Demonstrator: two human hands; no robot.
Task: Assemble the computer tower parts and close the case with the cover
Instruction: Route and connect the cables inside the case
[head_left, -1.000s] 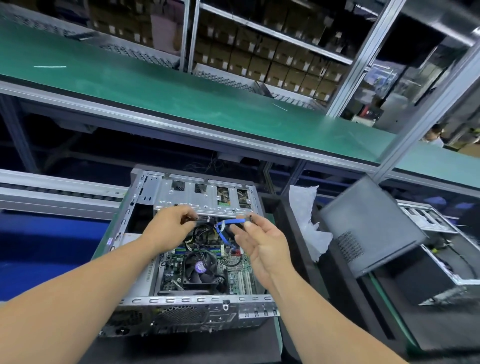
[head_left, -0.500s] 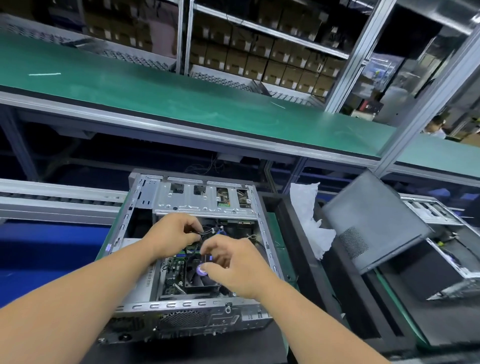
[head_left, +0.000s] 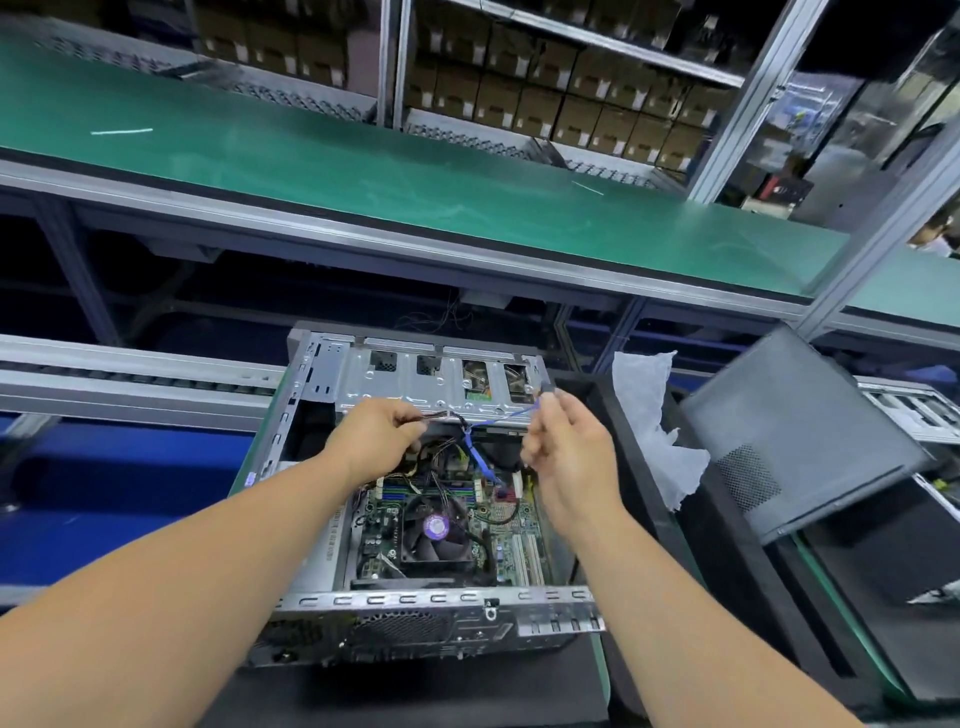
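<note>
Two hands (head_left: 374, 436) (head_left: 566, 452) hold cables (head_left: 475, 452) over case (head_left: 441, 603).

Over the motherboard (head_left: 447, 525) I had open access; the blue cable (head_left: 480, 457), black wires (head_left: 441, 457) and drive cage (head_left: 415, 382) obstructed the far end.

Both bare forearms reach forward — hands raised side by side.
The left hand (head_left: 376, 436) pinches with curled fingers; the right hand (head_left: 563, 441) pinches too, fingertips up.
</note>
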